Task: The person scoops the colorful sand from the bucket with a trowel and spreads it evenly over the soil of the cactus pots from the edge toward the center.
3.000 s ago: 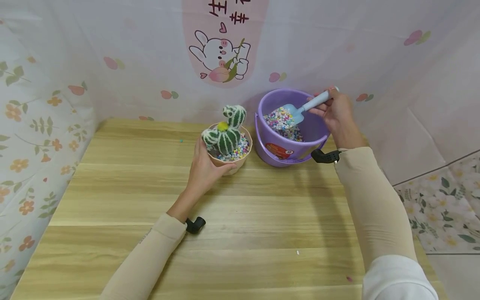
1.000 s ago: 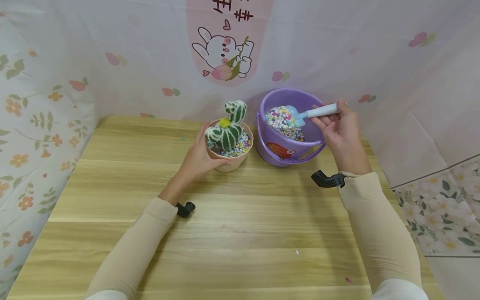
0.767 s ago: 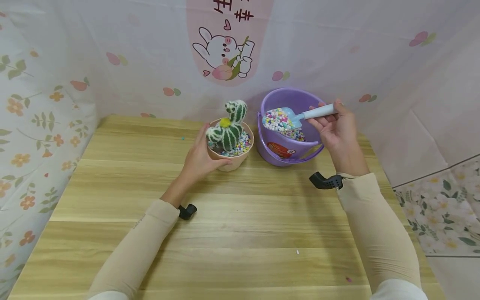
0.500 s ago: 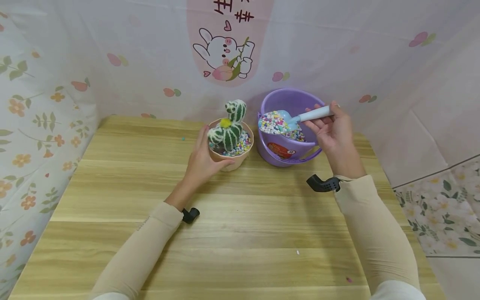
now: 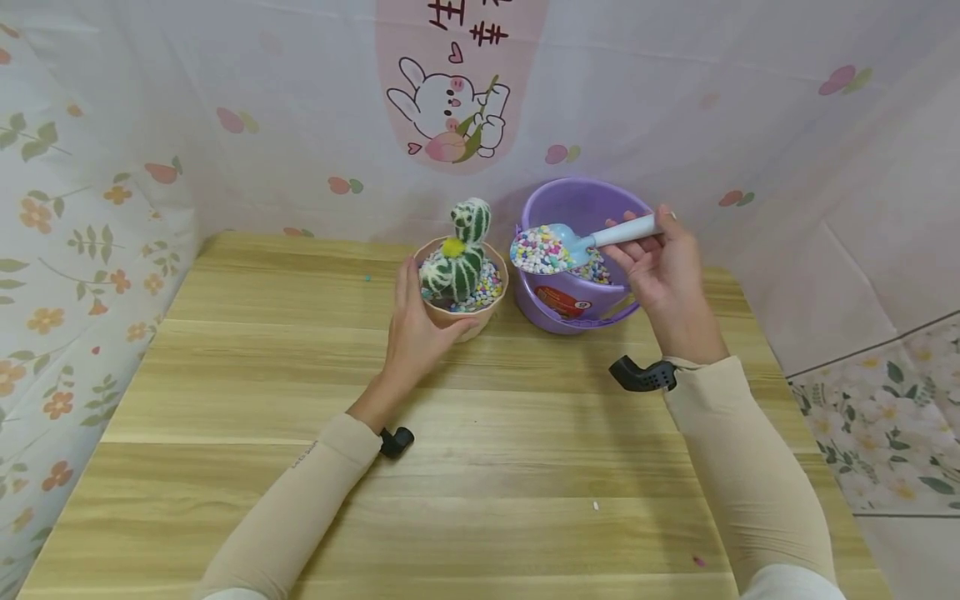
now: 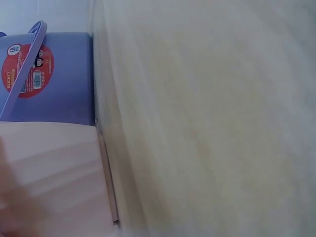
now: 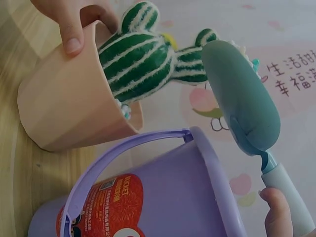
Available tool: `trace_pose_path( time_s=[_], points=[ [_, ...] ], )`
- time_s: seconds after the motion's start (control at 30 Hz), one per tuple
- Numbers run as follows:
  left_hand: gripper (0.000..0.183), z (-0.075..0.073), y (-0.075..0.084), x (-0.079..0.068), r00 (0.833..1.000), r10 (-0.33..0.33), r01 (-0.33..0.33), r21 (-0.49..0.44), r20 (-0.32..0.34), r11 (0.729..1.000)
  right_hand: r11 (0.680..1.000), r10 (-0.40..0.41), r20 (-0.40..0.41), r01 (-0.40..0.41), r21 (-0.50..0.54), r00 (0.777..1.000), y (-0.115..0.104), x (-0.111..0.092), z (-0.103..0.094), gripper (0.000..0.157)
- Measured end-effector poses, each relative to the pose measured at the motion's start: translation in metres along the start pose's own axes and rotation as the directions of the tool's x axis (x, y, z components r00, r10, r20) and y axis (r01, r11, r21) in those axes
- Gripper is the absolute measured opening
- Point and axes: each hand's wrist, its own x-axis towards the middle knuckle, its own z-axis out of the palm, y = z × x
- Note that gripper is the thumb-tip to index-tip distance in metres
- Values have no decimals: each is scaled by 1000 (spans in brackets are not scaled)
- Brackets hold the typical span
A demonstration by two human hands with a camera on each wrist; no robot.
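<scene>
My left hand [image 5: 422, 333] grips the near left side of a peach flowerpot [image 5: 486, 319], thumb toward the front and fingers at the left. In the pot stands a green, white-striped cactus [image 5: 459, 275] with a yellow flower, among coloured pebbles [image 5: 489, 287]. My right hand [image 5: 663, 271] holds a light-blue toy shovel [image 7: 242, 94] by its pale handle. Heaped in the scoop are multicoloured pebbles [image 5: 542, 250]. The loaded scoop is over the left rim of a purple bucket [image 5: 536, 312], right of the pot and apart from it. More pebbles lie inside the bucket.
Pot and bucket stand side by side on a wooden table [image 5: 480, 467], near its back edge. Behind them hangs a printed cloth [image 5: 300, 108]. A few stray pebbles, including a white one [image 5: 596, 505], lie on the tabletop.
The right hand has brought the loaded shovel left, from above the bucket's middle to its left rim. The left hand keeps hold of the pot, its wrist shifting slightly right.
</scene>
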Motion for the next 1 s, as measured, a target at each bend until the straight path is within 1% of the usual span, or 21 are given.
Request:
trace_pose_path(
  time_s=[0.13,0.27,0.4,0.53,0.77,1.0],
  points=[
    [130,0,-4,1,998,-54,56,-53,32,997,1000,-4,1,4,-8,1000,2,-4,1,33],
    [134,-2,-6,3,991,-104,111,-84,84,990,1000,-10,4,10,-11,1000,4,-8,1,34],
    [133,-3,-6,5,989,-106,116,-94,103,989,999,-37,11,37,-21,999,7,-12,1,35],
    [131,-3,-6,5,990,-99,108,-86,96,991,998,-53,21,54,-29,998,11,-15,1,36],
    [130,0,-4,2,990,-125,131,-90,66,987,993,-90,31,92,-68,995,19,-18,1,37],
    [131,8,2,-3,992,-128,126,-97,-11,987,985,-138,49,142,-100,989,26,-19,1,36]
  ],
)
